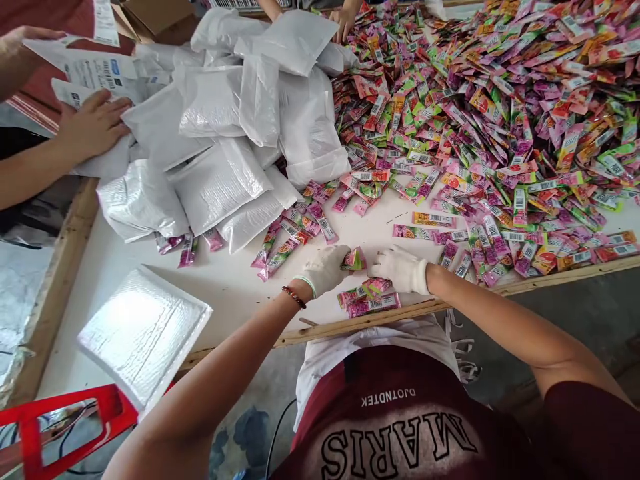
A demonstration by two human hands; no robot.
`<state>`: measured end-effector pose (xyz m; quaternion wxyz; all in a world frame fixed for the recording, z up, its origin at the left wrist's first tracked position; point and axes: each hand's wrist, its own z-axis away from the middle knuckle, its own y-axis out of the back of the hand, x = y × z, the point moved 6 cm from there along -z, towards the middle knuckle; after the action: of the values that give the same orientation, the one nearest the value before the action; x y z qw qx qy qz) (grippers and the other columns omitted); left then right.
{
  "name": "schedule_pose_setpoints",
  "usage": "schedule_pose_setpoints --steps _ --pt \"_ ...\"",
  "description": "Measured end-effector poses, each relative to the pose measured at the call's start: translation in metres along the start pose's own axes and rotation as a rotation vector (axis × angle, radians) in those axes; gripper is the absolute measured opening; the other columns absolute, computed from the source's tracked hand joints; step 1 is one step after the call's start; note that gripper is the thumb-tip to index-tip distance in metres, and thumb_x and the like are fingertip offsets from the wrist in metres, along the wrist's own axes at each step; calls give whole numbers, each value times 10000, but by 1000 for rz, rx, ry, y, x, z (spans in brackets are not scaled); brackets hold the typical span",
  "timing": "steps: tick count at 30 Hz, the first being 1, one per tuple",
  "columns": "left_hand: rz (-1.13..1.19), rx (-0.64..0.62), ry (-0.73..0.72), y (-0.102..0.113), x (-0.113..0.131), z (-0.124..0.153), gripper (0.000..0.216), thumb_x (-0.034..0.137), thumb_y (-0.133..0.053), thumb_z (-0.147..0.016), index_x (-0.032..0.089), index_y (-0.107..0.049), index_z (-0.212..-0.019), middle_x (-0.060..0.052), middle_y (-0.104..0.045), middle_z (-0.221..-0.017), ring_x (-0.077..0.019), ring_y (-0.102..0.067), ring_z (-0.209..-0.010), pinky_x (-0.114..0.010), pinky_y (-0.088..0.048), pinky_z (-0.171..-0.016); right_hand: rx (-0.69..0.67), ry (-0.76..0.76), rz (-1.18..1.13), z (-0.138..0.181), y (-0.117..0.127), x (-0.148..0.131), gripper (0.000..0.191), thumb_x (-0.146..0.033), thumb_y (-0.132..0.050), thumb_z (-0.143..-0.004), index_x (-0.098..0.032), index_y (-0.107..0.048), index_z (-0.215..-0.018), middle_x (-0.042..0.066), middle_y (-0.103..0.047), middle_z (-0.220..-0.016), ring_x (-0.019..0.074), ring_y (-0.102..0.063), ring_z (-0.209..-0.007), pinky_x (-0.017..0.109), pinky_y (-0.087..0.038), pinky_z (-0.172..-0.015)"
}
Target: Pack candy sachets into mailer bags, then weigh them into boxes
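Note:
My left hand [325, 270], in a white glove, is closed around a few stick sachets [357, 259], whose pink and green ends stick out past the fingers. To its right, my gloved right hand [400, 269] reaches left with fingers loosely stretched out, close to those sachets. Its fingertips rest by the table top, and I see nothing gripped in them. Just below both hands lies a small group of pink and green sachets [373, 305] near the wooden table edge. A loose cluster of sachets [295, 233] lies beyond my left hand.
A large heap of sachets [480, 113] covers the table's right and far side. White padded mailers [220, 180] are piled at left, and one silvery mailer [145, 333] lies by a red frame [35, 433]. Another person's hand [93, 127] touches mailers; more hands [343, 23] show behind.

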<state>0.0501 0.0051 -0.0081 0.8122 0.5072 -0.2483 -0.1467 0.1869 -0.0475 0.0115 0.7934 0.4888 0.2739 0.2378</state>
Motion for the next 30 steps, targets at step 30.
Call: schedule_pose_setpoints --steps 30 --pt "18 -146 -210 -2 62 43 163 363 -588 -857 224 -613 -939 -66 -718 -906 -270 -671 -861 -373 -469 -780 217 -544 -195 67 17 82 426 -251 -584 -890 -172 -580 -1308 124 -736 -1086 275 -687 -971 323 -433 -752"
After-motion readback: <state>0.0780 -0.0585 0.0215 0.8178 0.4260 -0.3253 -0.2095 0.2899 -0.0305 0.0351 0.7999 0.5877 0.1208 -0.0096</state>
